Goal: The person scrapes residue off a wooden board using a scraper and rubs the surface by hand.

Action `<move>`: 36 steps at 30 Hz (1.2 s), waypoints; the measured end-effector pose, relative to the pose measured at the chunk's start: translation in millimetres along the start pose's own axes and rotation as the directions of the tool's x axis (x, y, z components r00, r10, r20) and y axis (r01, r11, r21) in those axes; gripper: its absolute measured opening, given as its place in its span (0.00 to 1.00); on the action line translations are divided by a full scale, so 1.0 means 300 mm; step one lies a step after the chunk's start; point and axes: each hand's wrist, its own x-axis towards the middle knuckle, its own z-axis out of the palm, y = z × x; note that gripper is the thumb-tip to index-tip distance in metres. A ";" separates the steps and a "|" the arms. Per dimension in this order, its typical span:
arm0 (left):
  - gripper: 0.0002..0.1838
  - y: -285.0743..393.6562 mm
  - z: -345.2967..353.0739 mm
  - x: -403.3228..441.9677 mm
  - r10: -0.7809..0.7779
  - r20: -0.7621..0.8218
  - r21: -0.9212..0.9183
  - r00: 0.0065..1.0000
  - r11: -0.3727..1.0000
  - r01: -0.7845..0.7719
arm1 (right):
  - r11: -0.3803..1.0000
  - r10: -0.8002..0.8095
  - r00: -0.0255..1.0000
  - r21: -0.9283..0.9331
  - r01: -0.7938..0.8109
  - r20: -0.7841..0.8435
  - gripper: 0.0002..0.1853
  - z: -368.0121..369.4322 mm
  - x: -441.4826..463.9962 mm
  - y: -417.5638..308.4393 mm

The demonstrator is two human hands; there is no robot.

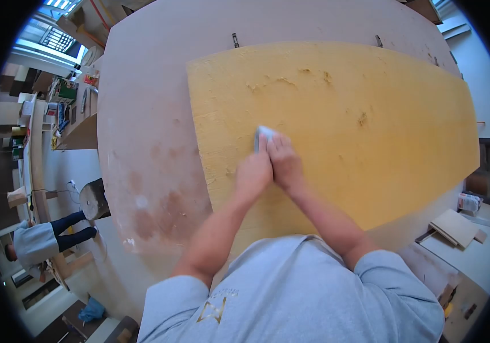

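Both of my hands are together on a small grey block [263, 132] near the left part of a large yellow panel [336, 137]. My left hand [254, 174] is wrapped round the near side of the block, and my right hand [285, 163] presses against it from the right. The fingers of both are closed and slightly blurred. The block touches the panel's face. Rough scraps and darker marks show on the panel beyond my hands. The panel lies on a larger pale, stained table [148, 114].
Two small metal clips [235, 40] stand at the panel's far edge. A co-worker [36, 240] is at the far left beside a bench. A side table [79, 128] holds tools at the upper left. Stacked boards [455, 227] lie at the right.
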 end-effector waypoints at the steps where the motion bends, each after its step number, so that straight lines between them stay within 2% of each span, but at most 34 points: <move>1: 0.39 0.010 -0.029 0.064 0.015 -0.039 -0.001 0.999 1.000 -0.015 | 0.999 0.039 0.998 0.022 -0.040 0.056 0.16 -0.012 0.075 0.030; 5: 0.34 0.062 -0.107 0.188 0.070 -0.107 0.058 0.992 0.996 -0.064 | 0.999 0.033 0.999 -0.026 -0.033 0.033 0.15 -0.016 0.184 0.116; 10: 0.35 0.081 0.002 -0.056 0.034 0.055 0.062 0.998 0.997 -0.038 | 0.991 -0.036 0.991 -0.131 0.019 -0.127 0.16 -0.001 -0.137 0.025; 13: 0.36 0.124 -0.010 -0.078 0.032 0.033 0.052 0.999 0.998 -0.034 | 0.997 -0.026 0.989 -0.076 0.015 -0.146 0.17 -0.017 -0.108 0.055; 15: 0.38 0.120 -0.022 0.070 0.046 -0.023 0.063 0.999 0.997 -0.044 | 1.000 -0.007 0.990 -0.020 0.004 -0.139 0.17 -0.032 -0.017 0.095; 18: 0.40 0.110 -0.058 0.165 0.069 -0.083 0.009 0.994 0.998 -0.068 | 0.982 0.045 0.999 0.185 -0.045 0.000 0.19 -0.097 0.121 0.203; 20: 0.43 0.125 -0.113 0.126 0.037 -0.051 -0.092 0.998 0.995 -0.042 | 0.986 -0.001 0.993 0.166 0.021 -0.117 0.23 -0.156 0.075 0.299; 22: 0.47 0.032 -0.054 0.011 0.121 -0.207 -0.217 0.971 0.962 -0.166 | 0.993 -0.020 0.965 0.106 0.049 -0.262 0.25 -0.267 0.008 0.410; 24: 0.50 -0.116 0.060 -0.124 0.187 -0.394 -0.302 0.900 0.898 -0.319 | 0.991 0.079 0.917 -0.068 -0.114 -0.392 0.27 -0.366 -0.130 0.594; 26: 0.50 -0.156 0.042 -0.333 0.011 -0.295 -0.462 0.955 0.873 -0.153 | 0.828 0.359 0.817 -0.250 -0.501 -0.451 0.35 -0.338 -0.380 0.856; 28: 0.49 -0.251 0.112 -0.503 -0.162 -0.291 -0.542 0.943 0.840 -0.023 | 0.516 0.671 0.586 -0.281 -0.809 -0.455 0.44 -0.322 -0.493 0.918; 29: 0.49 -0.283 0.148 -0.556 -0.217 -0.328 -0.537 0.919 0.843 0.007 | 0.352 0.792 0.433 -0.258 -0.900 -0.430 0.48 -0.324 -0.505 0.910; 30: 0.49 -0.316 0.184 -0.608 -0.270 -0.365 -0.535 0.891 0.844 0.037 | 0.279 0.846 0.361 -0.250 -0.927 -0.392 0.50 -0.313 -0.496 0.900; 31: 0.49 -0.299 0.167 -0.665 -0.353 -0.336 -0.541 0.873 0.831 0.128 | 0.204 0.893 0.285 -0.251 -0.946 -0.349 0.53 -0.319 -0.473 0.867; 33: 0.50 -0.334 0.220 -0.725 -0.378 -0.424 -0.462 0.823 0.872 0.162 | 0.281 0.894 0.351 -0.263 -0.923 -0.279 0.56 -0.262 -0.327 0.789; 34: 0.50 -0.404 0.309 -0.710 -0.307 -0.529 -0.365 0.791 0.924 0.114 | 0.325 0.886 0.390 -0.264 -0.908 -0.252 0.58 -0.229 -0.245 0.747; 36: 0.51 -0.408 0.332 -0.701 -0.257 -0.584 -0.306 0.770 0.948 0.084 | 0.437 0.846 0.492 -0.263 -0.860 -0.206 0.59 -0.179 -0.066 0.665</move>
